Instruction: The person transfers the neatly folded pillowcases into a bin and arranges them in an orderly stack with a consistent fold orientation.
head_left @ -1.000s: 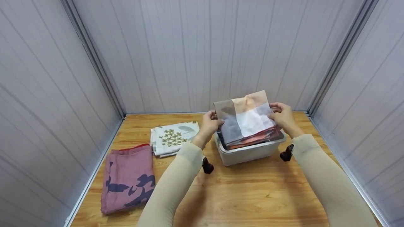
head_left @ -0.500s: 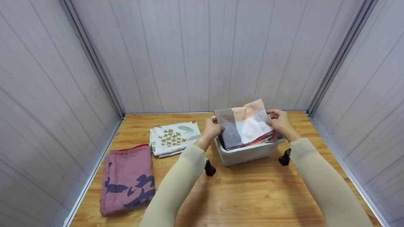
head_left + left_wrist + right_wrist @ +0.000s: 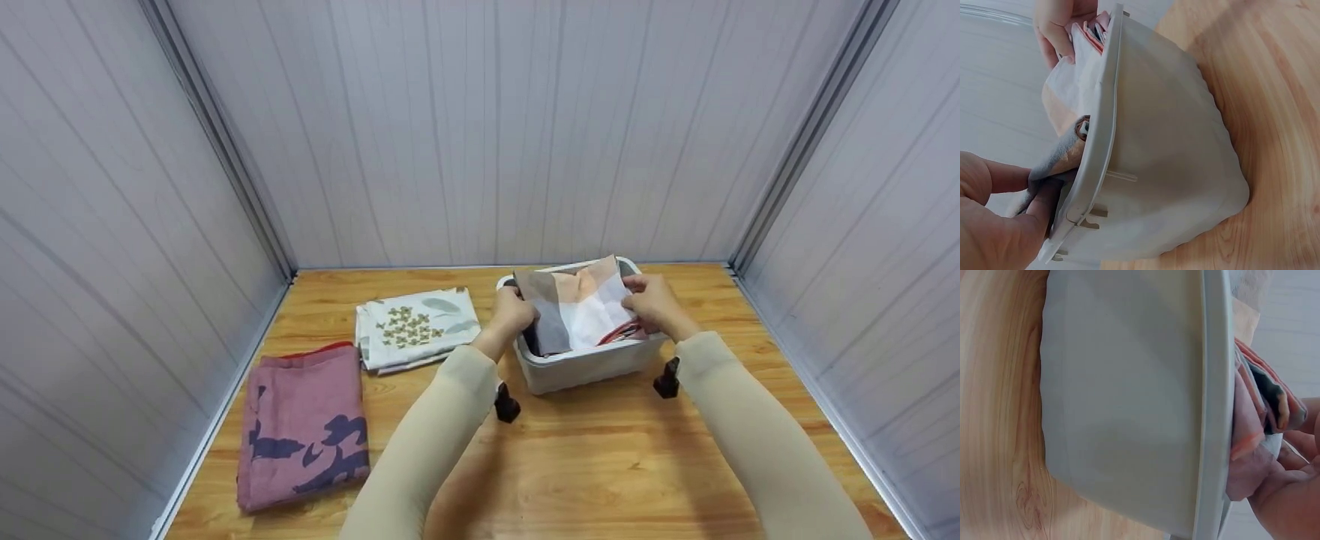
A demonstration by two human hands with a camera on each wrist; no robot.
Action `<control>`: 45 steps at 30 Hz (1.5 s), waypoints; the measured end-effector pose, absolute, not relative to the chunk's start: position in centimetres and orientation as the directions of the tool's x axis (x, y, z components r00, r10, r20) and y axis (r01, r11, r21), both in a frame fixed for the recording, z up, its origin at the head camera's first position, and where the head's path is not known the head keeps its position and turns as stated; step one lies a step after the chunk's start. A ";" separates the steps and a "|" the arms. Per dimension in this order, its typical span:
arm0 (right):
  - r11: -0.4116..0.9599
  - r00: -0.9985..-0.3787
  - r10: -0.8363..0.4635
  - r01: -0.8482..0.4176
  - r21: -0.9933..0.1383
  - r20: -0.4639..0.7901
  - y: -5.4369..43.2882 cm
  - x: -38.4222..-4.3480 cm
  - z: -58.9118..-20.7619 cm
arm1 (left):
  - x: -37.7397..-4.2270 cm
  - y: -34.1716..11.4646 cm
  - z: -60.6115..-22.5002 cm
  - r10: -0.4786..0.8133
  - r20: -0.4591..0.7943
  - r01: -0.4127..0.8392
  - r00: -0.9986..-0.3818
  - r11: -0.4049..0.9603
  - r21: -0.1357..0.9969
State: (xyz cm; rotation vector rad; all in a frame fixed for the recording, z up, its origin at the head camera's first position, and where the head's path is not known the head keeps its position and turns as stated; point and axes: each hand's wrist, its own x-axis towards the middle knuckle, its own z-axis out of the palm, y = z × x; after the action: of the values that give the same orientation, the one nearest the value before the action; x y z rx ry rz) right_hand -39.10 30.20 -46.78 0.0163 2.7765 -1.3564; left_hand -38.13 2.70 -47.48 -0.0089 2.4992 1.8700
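Observation:
A folded cloth (image 3: 589, 315) in grey, peach and white blocks sits partly inside a pale plastic bin (image 3: 592, 373), its upper part sloping up toward the back rim. My left hand (image 3: 511, 313) pinches the cloth's left edge at the rim, thumb on one side and fingers on the other, as the left wrist view shows. At the other end my right hand (image 3: 654, 304) grips the right edge. In the right wrist view, pink and red folded layers (image 3: 1261, 394) bulge over the bin's rim by the fingers. The lower part of the cloth is hidden in the bin.
To the left of the bin lies a folded white cloth (image 3: 412, 330) with a flower and leaf print. Nearer the front left is a folded mauve cloth (image 3: 307, 427) with dark patches. Pale panel walls (image 3: 465, 135) enclose the wooden table (image 3: 585, 465) at the back and sides.
Both hands have moved down with the grey, peach and white cloth, which now sits deeper in the bin. More of the bin's back rim shows. The other two cloths stay put.

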 end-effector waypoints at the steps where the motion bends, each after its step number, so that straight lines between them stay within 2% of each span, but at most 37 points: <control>1: 0.620 -0.999 -0.014 0.028 -0.784 -0.047 30.2 -39.1 -46.8 | -38.1 2.8 -47.5 0.012 -0.026 -0.022 -1.000 0.274 0.962; 12: 0.656 -0.999 -0.017 -0.048 -0.753 0.049 30.7 -38.9 -46.7 | -37.7 2.4 -47.2 0.055 -0.041 -0.023 -0.998 0.288 0.957; 17: 0.642 -0.995 -0.012 -0.084 -0.762 0.100 31.1 -38.9 -46.4 | -37.9 1.4 -46.3 0.074 -0.089 -0.074 -0.993 0.181 0.981; 23: 0.599 -0.996 -0.021 -0.085 -0.796 0.090 30.9 -39.0 -46.0 | -38.3 -0.4 -45.6 0.079 -0.110 -0.105 -0.991 0.060 0.993; 34: 0.523 -0.994 -0.073 -0.112 -0.845 0.087 28.7 -39.2 -45.9 | -38.6 -3.6 -45.7 0.068 -0.106 -0.104 -0.992 0.038 0.994; 45: 0.515 -0.988 -0.133 -0.137 -0.846 0.079 26.0 -38.7 -45.3 | -38.2 -6.3 -46.1 0.043 -0.098 -0.096 -0.994 0.047 0.994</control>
State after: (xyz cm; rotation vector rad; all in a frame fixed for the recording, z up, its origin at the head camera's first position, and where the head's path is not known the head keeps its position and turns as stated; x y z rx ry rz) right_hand -38.72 25.99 -45.35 -0.2443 2.7383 -1.5297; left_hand -38.23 -6.26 -46.13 -0.0550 2.1981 2.1005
